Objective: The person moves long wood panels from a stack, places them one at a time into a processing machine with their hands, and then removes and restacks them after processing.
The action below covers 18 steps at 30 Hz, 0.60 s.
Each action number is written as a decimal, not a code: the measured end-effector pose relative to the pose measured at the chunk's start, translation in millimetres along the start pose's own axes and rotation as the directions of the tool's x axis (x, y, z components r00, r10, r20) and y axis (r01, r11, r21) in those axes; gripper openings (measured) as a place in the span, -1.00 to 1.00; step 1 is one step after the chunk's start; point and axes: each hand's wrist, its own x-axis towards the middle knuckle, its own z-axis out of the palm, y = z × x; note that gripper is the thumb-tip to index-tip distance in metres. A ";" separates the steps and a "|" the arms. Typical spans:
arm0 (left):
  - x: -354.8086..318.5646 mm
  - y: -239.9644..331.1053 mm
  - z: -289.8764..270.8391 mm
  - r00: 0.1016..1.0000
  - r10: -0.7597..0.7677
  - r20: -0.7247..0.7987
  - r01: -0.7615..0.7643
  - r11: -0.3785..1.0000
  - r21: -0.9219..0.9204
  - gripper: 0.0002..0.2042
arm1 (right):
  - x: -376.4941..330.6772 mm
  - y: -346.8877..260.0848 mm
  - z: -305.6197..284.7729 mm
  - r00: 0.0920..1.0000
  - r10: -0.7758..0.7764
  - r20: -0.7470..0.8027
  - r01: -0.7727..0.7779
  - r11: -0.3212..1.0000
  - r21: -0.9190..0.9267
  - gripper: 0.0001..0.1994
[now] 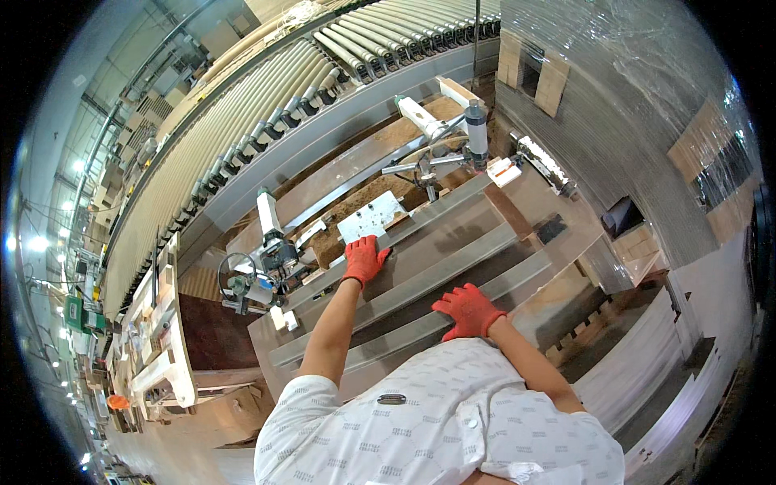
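Both of my hands wear red gloves. My left hand [365,260] reaches forward, its fingers spread at the near edge of a pale metal plate [368,218] dotted with small holes. Whether those fingertips touch the plate or only the machine bed beside it, I cannot tell. Closer to my body, my right hand [469,313] lies with its fingers apart over a long grey rail [436,327] of the machine. Nothing shows in either hand. Another grey rail [440,271] runs diagonally between the two hands. Brown dust [330,242] covers the bed around the plate.
Clamp-like cylinders stand on the machine at left [268,214] and right [477,133]. Beyond it runs a roller conveyor [250,113]. A tall wrapped stack of grey sheets [598,145] rises at right. A wooden workbench [166,356] stands at left.
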 end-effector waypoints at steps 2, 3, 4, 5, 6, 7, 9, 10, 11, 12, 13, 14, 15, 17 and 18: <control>6.0 5.3 -2.3 0.995 -0.046 0.087 0.044 0.999 0.027 -0.39 | -0.1 1.3 8.5 0.999 0.015 0.044 -0.011 0.997 -0.081 -0.41; 8.9 5.6 -4.5 0.986 -0.071 0.150 0.066 0.997 0.038 -0.35 | 1.3 2.3 12.5 0.998 0.030 0.063 -0.024 0.995 -0.094 -0.41; 11.5 6.1 -6.5 0.972 -0.095 0.213 0.087 0.995 0.050 -0.32 | 2.4 4.0 16.2 0.996 0.047 0.082 -0.038 0.994 -0.106 -0.41; 12.9 6.6 -6.2 0.968 -0.105 0.227 0.093 0.994 0.063 -0.31 | 1.8 4.6 18.6 0.998 0.036 0.058 -0.031 0.996 -0.089 -0.42; 12.8 6.2 -6.5 0.964 -0.114 0.241 0.098 0.992 0.076 -0.30 | 1.0 5.7 20.8 0.999 0.026 0.034 -0.024 0.997 -0.072 -0.43; 14.4 5.1 -7.2 0.959 -0.123 0.255 0.103 0.991 0.089 -0.28 | -0.2 7.2 22.8 1.000 0.017 0.009 -0.017 0.998 -0.056 -0.44; 16.7 3.0 -7.9 0.950 -0.126 0.286 0.105 0.991 0.088 -0.27 | -1.4 4.9 20.1 1.000 0.022 0.007 -0.022 0.998 -0.066 -0.43; 18.3 3.7 -7.1 0.945 -0.128 0.301 0.106 0.990 0.088 -0.26 | -1.9 4.8 18.3 1.000 0.025 0.006 -0.024 0.997 -0.071 -0.43; 19.7 4.3 -7.9 0.938 -0.133 0.319 0.108 0.990 0.095 -0.26 | -1.7 4.2 19.1 0.999 0.033 0.014 -0.032 0.996 -0.085 -0.43; 22.0 5.1 -8.5 0.931 -0.138 0.337 0.110 0.989 0.102 -0.26 | -1.7 3.8 19.8 0.999 0.042 0.021 -0.039 0.994 -0.100 -0.43; 23.6 6.0 -9.0 0.924 -0.144 0.354 0.112 0.988 0.109 -0.25 | -2.8 2.8 21.1 0.998 0.050 0.029 -0.047 0.992 -0.114 -0.43; 23.7 1.5 -9.7 0.913 -0.147 0.379 0.120 0.988 0.096 -0.24 | -2.1 2.6 24.6 0.999 0.038 0.019 -0.036 0.994 -0.104 -0.42; 23.6 -1.4 -7.3 0.918 -0.143 0.369 0.114 0.989 0.099 -0.24 | -2.7 4.6 27.6 1.000 0.028 0.008 -0.027 0.995 -0.098 -0.42; 20.6 -2.3 -4.4 0.927 -0.133 0.352 0.104 0.990 0.099 -0.24 | -2.9 7.2 31.5 1.000 0.023 0.002 -0.023 0.996 -0.086 -0.41; 21.3 -1.4 -4.8 0.928 -0.125 0.351 0.100 0.991 0.089 -0.24 | -3.0 8.0 32.4 1.000 0.027 0.006 -0.027 0.997 -0.079 -0.41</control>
